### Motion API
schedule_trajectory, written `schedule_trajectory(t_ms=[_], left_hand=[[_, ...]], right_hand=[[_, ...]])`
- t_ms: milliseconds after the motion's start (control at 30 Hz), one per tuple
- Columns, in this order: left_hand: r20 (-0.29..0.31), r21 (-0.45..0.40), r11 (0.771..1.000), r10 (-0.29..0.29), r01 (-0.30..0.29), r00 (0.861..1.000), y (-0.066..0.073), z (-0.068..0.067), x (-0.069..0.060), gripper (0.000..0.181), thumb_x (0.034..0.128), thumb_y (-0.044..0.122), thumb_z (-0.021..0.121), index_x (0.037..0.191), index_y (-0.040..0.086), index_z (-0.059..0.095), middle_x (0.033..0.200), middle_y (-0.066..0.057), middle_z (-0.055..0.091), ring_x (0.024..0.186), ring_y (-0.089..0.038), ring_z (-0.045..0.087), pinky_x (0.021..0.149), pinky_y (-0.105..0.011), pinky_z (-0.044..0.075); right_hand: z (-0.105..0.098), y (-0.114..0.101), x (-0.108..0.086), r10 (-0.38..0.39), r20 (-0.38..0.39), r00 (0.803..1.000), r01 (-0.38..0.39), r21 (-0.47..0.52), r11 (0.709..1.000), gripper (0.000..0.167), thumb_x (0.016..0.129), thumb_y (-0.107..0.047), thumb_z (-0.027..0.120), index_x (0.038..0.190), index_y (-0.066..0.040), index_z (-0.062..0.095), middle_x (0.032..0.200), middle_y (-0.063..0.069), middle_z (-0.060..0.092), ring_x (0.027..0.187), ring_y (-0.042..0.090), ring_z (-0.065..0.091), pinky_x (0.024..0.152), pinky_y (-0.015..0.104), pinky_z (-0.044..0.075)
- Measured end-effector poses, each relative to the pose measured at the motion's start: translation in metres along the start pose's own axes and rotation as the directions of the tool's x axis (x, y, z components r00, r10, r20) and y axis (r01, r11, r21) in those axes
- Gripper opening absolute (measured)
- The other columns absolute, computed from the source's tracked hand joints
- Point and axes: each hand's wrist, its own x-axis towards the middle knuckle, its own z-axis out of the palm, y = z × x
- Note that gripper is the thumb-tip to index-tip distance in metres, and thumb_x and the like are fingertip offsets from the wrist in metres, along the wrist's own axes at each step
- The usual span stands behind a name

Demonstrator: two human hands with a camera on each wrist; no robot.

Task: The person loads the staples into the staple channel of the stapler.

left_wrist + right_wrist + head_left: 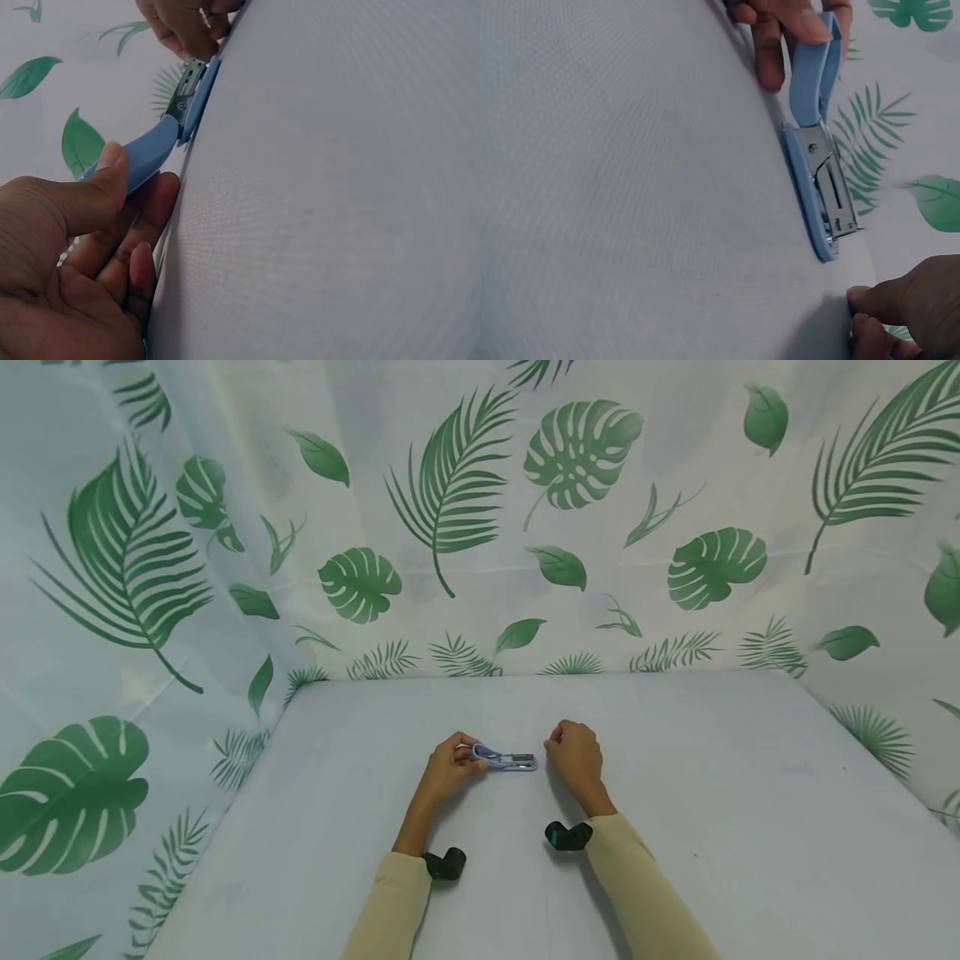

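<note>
A light blue stapler lies on the white table, its blue top cover swung back from the metal magazine. My left hand pinches that cover between thumb and fingers, as the left wrist view also shows. Just beyond the stapler's other end is my right hand, with fingers curled and thumb against the index finger. It is close to the stapler but apart from it in the right wrist view. Whether anything small sits between those fingertips is hidden.
The white table meets a cloth backdrop printed with green leaves at the back and sides. A black wrist camera is on the left wrist and another black camera is on the right.
</note>
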Motion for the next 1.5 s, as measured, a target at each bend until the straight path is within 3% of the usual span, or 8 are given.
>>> schedule_trajectory(t_ms=[333, 600, 800, 900, 1067, 1267, 1400, 1500], left_hand=[[0.013, 0.001, 1.0, 0.0, 0.0, 1.0, -0.001, 0.0, 0.001, 0.029, 0.0856, 0.002, 0.072, 0.112, 0.002, 0.06, 0.106, -0.018, 0.073, 0.088, -0.016, 0.069, 0.075, -0.026, 0.053], [0.012, -0.002, 1.0, -0.012, 0.012, 1.0, -0.001, 0.0, 0.002, 0.029, 0.0858, 0.002, 0.072, 0.112, 0.003, 0.06, 0.103, -0.017, 0.074, 0.083, -0.011, 0.067, 0.073, -0.024, 0.052], [0.011, 0.004, 1.0, 0.003, -0.003, 1.0, -0.001, 0.001, 0.0, 0.029, 0.0857, 0.001, 0.072, 0.112, 0.001, 0.06, 0.104, -0.018, 0.073, 0.086, -0.015, 0.069, 0.074, -0.026, 0.053], [0.007, 0.012, 1.0, 0.002, -0.003, 1.0, -0.001, 0.001, 0.0, 0.029, 0.0855, 0.002, 0.072, 0.112, 0.002, 0.06, 0.105, -0.018, 0.073, 0.087, -0.016, 0.069, 0.075, -0.026, 0.053], [-0.001, 0.028, 1.0, 0.006, -0.006, 1.0, 0.0, 0.0, -0.001, 0.029, 0.086, 0.004, 0.073, 0.112, 0.002, 0.06, 0.107, -0.018, 0.073, 0.088, -0.016, 0.069, 0.075, -0.027, 0.054], [-0.008, 0.018, 1.0, -0.006, 0.006, 1.0, -0.001, 0.001, 0.001, 0.027, 0.0864, 0.005, 0.073, 0.111, 0.004, 0.061, 0.108, -0.016, 0.073, 0.09, -0.016, 0.069, 0.078, -0.028, 0.054], [-0.013, 0.018, 1.0, -0.01, 0.01, 1.0, -0.002, 0.002, 0.002, 0.027, 0.0866, 0.005, 0.072, 0.111, 0.004, 0.061, 0.109, -0.016, 0.073, 0.094, -0.019, 0.07, 0.081, -0.031, 0.055], [-0.014, 0.019, 1.0, -0.014, 0.014, 1.0, -0.002, 0.002, 0.001, 0.027, 0.0866, 0.005, 0.072, 0.111, 0.004, 0.061, 0.11, -0.016, 0.073, 0.096, -0.021, 0.07, 0.083, -0.033, 0.055]], right_hand=[[-0.007, 0.0, -0.004, 0.008, 0.073, 0.997, -0.025, 0.239, 0.971, 0.013, 0.092, -0.013, 0.066, 0.089, 0.0, 0.064, 0.084, 0.013, 0.064, 0.069, 0.017, 0.058, 0.058, 0.025, 0.046], [-0.012, 0.004, -0.002, -0.013, 0.182, 0.983, -0.071, 0.447, 0.891, 0.022, 0.097, -0.01, 0.059, 0.114, 0.002, 0.067, 0.093, 0.017, 0.073, 0.072, 0.012, 0.069, 0.064, 0.024, 0.056], [-0.016, 0.01, -0.005, 0.055, 0.289, 0.956, -0.216, 0.561, 0.799, 0.023, 0.097, -0.004, 0.057, 0.114, 0.007, 0.067, 0.101, 0.016, 0.072, 0.077, 0.007, 0.065, 0.068, 0.018, 0.054], [-0.018, 0.012, -0.007, 0.094, 0.309, 0.946, -0.257, 0.546, 0.797, 0.022, 0.095, -0.004, 0.061, 0.112, 0.006, 0.069, 0.101, 0.014, 0.074, 0.075, 0.004, 0.066, 0.067, 0.017, 0.052], [-0.019, 0.013, -0.007, 0.131, 0.305, 0.943, -0.268, 0.471, 0.841, 0.023, 0.095, -0.014, 0.064, 0.11, 0.001, 0.07, 0.093, 0.009, 0.076, 0.071, 0.004, 0.065, 0.068, 0.02, 0.046], [-0.018, 0.016, -0.008, 0.073, 0.319, 0.945, -0.234, 0.499, 0.834, 0.025, 0.093, -0.019, 0.068, 0.106, 0.002, 0.063, 0.081, 0.008, 0.074, 0.065, 0.01, 0.068, 0.062, 0.02, 0.053], [-0.018, 0.018, -0.01, 0.043, 0.3, 0.953, -0.198, 0.506, 0.84, 0.024, 0.091, -0.018, 0.07, 0.104, 0.002, 0.063, 0.08, 0.006, 0.072, 0.064, 0.01, 0.065, 0.059, 0.02, 0.052], [-0.019, 0.018, -0.01, 0.039, 0.307, 0.951, -0.205, 0.534, 0.82, 0.023, 0.093, -0.013, 0.068, 0.108, 0.004, 0.064, 0.087, 0.01, 0.073, 0.068, 0.009, 0.069, 0.063, 0.02, 0.054]])
